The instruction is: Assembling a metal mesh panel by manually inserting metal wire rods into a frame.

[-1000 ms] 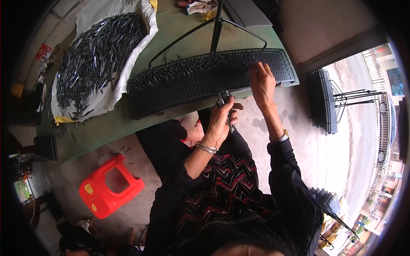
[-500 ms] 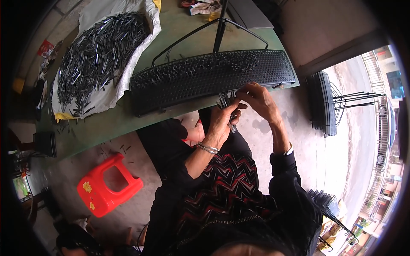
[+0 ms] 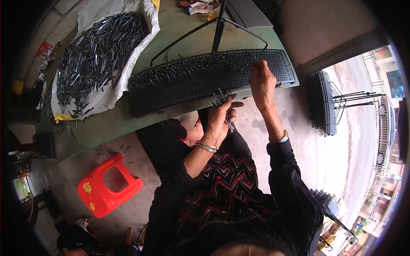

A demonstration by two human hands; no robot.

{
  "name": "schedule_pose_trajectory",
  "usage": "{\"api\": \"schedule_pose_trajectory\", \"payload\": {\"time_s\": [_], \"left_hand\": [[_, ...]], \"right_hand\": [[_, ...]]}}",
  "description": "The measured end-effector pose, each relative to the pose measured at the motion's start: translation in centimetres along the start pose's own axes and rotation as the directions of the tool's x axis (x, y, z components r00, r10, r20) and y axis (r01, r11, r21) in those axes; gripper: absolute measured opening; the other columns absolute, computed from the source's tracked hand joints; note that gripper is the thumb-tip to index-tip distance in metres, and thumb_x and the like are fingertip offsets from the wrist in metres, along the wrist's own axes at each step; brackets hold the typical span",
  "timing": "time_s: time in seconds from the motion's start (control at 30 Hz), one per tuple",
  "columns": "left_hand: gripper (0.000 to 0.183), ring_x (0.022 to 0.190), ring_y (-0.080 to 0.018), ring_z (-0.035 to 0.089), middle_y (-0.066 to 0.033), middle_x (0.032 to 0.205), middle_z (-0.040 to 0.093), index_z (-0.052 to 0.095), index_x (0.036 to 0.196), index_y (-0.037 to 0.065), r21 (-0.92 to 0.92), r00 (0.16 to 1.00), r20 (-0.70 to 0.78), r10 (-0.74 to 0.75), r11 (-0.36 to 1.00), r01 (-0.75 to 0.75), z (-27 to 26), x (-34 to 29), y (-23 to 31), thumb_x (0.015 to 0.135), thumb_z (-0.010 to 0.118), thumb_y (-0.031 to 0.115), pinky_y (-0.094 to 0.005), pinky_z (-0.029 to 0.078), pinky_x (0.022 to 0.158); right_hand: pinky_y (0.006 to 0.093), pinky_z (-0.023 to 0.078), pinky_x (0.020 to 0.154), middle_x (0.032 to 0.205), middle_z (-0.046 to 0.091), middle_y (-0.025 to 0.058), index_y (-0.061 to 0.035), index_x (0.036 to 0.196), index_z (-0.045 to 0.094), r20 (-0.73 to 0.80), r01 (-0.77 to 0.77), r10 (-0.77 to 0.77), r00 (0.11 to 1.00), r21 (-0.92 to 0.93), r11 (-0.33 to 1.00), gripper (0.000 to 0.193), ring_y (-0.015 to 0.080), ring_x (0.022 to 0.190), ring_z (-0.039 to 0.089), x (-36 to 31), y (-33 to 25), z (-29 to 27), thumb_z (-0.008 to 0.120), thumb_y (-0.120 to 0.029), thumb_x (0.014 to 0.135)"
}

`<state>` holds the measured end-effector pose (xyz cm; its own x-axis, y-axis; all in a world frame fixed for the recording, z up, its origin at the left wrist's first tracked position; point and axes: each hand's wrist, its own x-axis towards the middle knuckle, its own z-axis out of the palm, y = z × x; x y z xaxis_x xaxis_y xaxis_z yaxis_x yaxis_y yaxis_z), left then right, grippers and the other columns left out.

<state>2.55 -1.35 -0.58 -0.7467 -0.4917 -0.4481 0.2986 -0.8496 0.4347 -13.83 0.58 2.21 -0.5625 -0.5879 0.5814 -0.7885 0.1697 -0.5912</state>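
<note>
A long black perforated panel with a forked metal frame on its far side lies along the table's near edge. Short dark pieces stud its far part in a dense band. My left hand is closed round a small bundle of thin dark strips, just off the panel's near edge. Over the panel's right part, my right hand is closed in a pinch, its fingertips down at the holes. Whatever those fingertips hold is hidden.
On the green table, a white sack lies spread under a heap of dark strips. A red plastic stool stands on the floor at left. Black racks are stacked at right. Gloves lie at the far edge.
My right hand has moved away from the left hand's bundle, forward and slightly right, onto the panel. My left hand stays almost in place, still gripping the strips.
</note>
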Motion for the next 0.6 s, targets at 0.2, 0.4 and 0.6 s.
{"api": "schedule_pose_trajectory", "payload": {"time_s": [0.2, 0.4, 0.6], "left_hand": [[0.02, 0.057, -0.0059, 0.041, -0.0126, 0.088, 0.063, 0.055, 0.105, 0.002, -0.022, 1.0, 0.009, 0.005, 1.0, -0.005, -0.6, -0.1, 0.1, 0.094, 0.059, 0.018, -0.0186, 0.032, 0.047], [0.018, 0.064, -0.0085, 0.052, -0.0131, 0.089, 0.064, 0.057, 0.101, 0.003, 0.001, 0.996, -0.027, 0.084, 0.996, -0.084, 0.1, -1.0, 0.7, 0.091, 0.062, 0.017, -0.0186, 0.034, 0.046], [0.022, 0.07, -0.01, 0.059, -0.0069, 0.088, 0.069, 0.063, 0.1, 0.008, 0.058, 0.994, -0.042, 0.104, 0.993, -0.102, -0.6, -1.1, 0.9, 0.085, 0.07, 0.023, -0.0205, 0.034, 0.049]], "right_hand": [[0.0399, 0.048, 0.058, 0.083, 0.059, 0.0136, -0.0079, 0.092, 0.057, 0.151, 0.03, 0.0, 0.989, -0.201, 0.979, 0.005, 0.0327, 0.071, 0.061, -0.5, -0.2, 1.1, 0.059, -0.011, 0.088], [0.0412, 0.048, 0.064, 0.092, 0.056, 0.0147, -0.0076, 0.094, 0.06, 0.112, -0.049, 0.077, 0.991, -0.235, 0.971, 0.011, 0.0333, 0.076, 0.058, -0.2, -2.4, 0.4, 0.061, -0.016, 0.087], [0.0312, 0.046, 0.065, 0.086, 0.063, 0.0103, 0.0025, 0.091, 0.066, 0.746, -0.416, 0.074, 0.662, 0.283, 0.864, 0.018, 0.016, 0.079, 0.062, -1.4, -3.4, -2.7, 0.064, -0.015, 0.086]]}}
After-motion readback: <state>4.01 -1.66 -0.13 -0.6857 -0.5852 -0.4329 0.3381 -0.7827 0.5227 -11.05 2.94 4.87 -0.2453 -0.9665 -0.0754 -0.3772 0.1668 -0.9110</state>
